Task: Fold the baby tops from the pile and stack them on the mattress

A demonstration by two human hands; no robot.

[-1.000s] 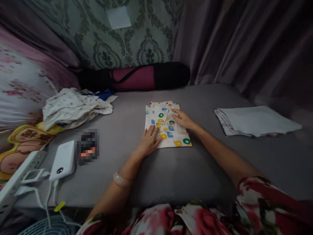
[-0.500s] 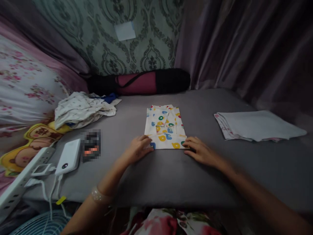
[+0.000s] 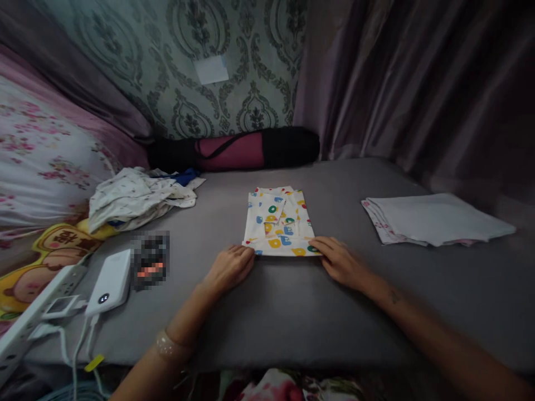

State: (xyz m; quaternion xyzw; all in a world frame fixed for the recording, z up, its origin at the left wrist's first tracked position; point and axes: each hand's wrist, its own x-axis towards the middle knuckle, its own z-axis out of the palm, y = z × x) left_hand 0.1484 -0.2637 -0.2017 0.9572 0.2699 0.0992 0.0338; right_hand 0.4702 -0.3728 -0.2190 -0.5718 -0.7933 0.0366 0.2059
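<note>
A white garment (image 3: 259, 231) with colourful printed figures lies partly folded on the grey surface, its sleeves turned inward and a strip folded up along the near edge. My left hand (image 3: 232, 266) grips the near left corner, fingers curled over it. At the near right corner, my right hand (image 3: 340, 262) pinches the cloth, fingers on top and the thumb hidden beneath. Between the two hands the near edge runs straight and looks slightly raised off the surface.
A folded white cloth (image 3: 438, 219) lies to the right. On the left are a crumpled pile of clothes (image 3: 142, 195), a white power bank (image 3: 109, 281) with cables, a power strip (image 3: 39, 312) and a blurred-out item (image 3: 150, 260). A black and maroon bag (image 3: 234, 150) lies along the wall.
My left hand has closed further round the left corner and its fingers curl more. My right hand has shifted its hold on the right corner. The camera view has tilted up slightly.
</note>
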